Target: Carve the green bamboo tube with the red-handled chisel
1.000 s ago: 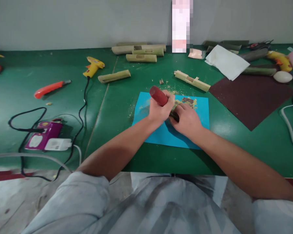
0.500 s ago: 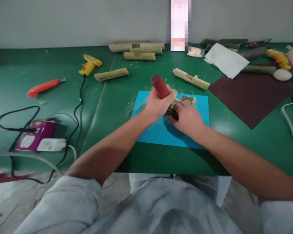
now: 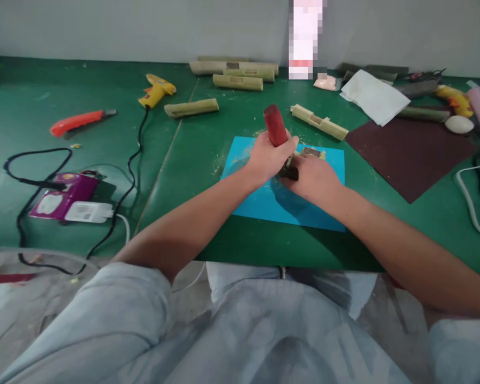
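My left hand [image 3: 266, 156] is wrapped round the thick red handle [image 3: 275, 126] of a tool, which stands upright and tilted a little; its working end is hidden. Against it my right hand [image 3: 315, 175] is closed on a short dark piece [image 3: 291, 172], perhaps bamboo, partly covered by the fingers. Both hands are over a blue sheet [image 3: 260, 205]. Pale shavings [image 3: 322, 155] and a small brown flat piece [image 3: 311, 152] lie on the sheet just beyond the right hand.
A notched pale bamboo piece [image 3: 319, 122] lies beyond the sheet, with more bamboo tubes [image 3: 238, 82] at the back. Left are a yellow glue gun [image 3: 157, 92], an orange cutter [image 3: 80, 122] and a purple power block [image 3: 70, 194] with cords. A brown sheet [image 3: 410, 160] lies right.
The camera view has shifted, moving the table slightly up and right in the picture. My right hand has shifted against the dark piece, showing more of its end. Both hands keep their hold.
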{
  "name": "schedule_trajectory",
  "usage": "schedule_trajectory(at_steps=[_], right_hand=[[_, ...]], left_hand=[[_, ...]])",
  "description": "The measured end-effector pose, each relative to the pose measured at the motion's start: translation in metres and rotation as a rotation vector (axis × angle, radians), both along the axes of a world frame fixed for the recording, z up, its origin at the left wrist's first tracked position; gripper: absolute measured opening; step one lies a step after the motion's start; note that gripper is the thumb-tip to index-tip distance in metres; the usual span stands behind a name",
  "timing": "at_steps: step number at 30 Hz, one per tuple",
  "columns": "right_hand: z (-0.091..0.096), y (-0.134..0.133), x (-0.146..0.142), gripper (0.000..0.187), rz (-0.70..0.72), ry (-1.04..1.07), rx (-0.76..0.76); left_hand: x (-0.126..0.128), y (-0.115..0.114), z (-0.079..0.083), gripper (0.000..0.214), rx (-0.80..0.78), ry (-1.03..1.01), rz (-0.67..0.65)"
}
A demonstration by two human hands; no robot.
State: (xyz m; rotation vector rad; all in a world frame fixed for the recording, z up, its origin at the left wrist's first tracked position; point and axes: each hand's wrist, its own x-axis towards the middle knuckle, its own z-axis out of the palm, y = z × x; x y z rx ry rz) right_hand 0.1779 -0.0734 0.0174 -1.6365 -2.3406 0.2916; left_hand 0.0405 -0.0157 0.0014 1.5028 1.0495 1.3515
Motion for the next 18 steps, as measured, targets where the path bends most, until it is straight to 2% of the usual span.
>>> schedule_trajectory(at_steps=[8, 18], right_hand=[[-0.015, -0.001, 0.002, 0.017, -0.006, 0.123, 0.047], [-0.018, -0.006, 0.002, 0.017, -0.003, 0.153, 0.073]], left_hand=[[-0.005, -0.007, 0.006, 0.029, 0.035, 0.047, -0.076], [-0.005, -0.013, 0.0, 0.023, 0.173, -0.021, -0.013]])
